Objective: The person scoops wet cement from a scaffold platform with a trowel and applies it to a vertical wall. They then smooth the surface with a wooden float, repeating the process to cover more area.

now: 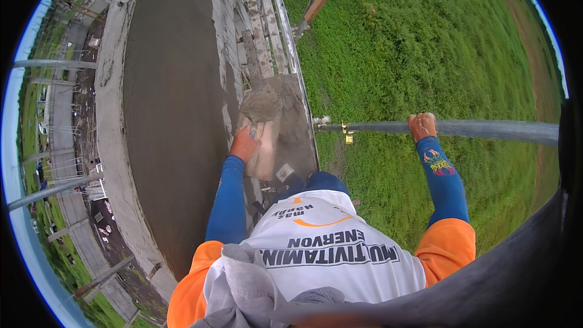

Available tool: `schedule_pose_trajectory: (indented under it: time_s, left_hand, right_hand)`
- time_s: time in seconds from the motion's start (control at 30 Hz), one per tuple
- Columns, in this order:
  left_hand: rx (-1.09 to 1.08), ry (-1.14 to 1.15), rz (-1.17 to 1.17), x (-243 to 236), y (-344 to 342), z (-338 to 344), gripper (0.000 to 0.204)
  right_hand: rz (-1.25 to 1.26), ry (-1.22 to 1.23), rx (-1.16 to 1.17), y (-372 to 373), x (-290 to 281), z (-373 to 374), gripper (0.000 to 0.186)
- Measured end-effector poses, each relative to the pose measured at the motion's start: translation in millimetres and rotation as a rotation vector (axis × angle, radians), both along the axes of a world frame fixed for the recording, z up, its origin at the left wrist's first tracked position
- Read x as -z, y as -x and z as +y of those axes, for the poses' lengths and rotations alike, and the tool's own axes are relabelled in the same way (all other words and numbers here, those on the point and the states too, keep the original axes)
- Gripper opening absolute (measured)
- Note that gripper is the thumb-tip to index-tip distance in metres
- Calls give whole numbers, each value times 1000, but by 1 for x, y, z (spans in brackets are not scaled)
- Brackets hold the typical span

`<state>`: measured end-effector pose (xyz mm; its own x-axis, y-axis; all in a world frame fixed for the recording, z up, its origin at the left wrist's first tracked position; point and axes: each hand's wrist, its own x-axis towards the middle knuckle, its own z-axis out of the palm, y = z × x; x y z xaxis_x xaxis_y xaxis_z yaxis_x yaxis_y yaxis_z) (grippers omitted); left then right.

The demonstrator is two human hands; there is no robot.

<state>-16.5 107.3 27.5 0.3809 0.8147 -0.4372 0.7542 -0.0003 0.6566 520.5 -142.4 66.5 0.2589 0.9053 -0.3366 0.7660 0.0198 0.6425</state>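
My left hand (pixel 244 144) is closed around the handle of what looks like a trowel, its blade hidden under a heap of wet grey mortar (pixel 261 104). Beneath that hand lies a mortar-smeared wooden board (pixel 262 161). To the left stretches a long, smooth surface of wet grey mortar (pixel 173 103), bordered by a rough concrete edge (pixel 115 85). Out to the right, my right hand (pixel 423 126) grips a horizontal metal pipe (pixel 492 129), held with its fingers wrapped round it.
A brass-coloured scaffold clamp (pixel 348 133) sits on the pipe near its inner end. Mortar-caked planks (pixel 264 21) run ahead along a metal rail (pixel 285 18). Green vegetation (pixel 419 54) lies far below on the right. More pipes (pixel 54 193) project beyond the concrete edge at left.
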Motion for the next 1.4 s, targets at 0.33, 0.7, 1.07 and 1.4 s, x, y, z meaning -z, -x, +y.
schedule_pose_trajectory:
  time_s: [0.33,0.7,1.07,1.4]
  left_hand:
    - [133,86,66,54,-4,-3,57]
    - [164,-23,19,67,2,-22,52]
    - [72,-85,13,16,40,-52,50]
    - [-85,-62,-81,-23,51,-80,36]
  right_hand:
    - [20,34,77,7,-3,3,12]
    - [-77,14,2,5,8,1,16]
    - [-241,-56,219,6,-159,-7,20]
    - [-349,-406,-262,-28,-228,-35,13]
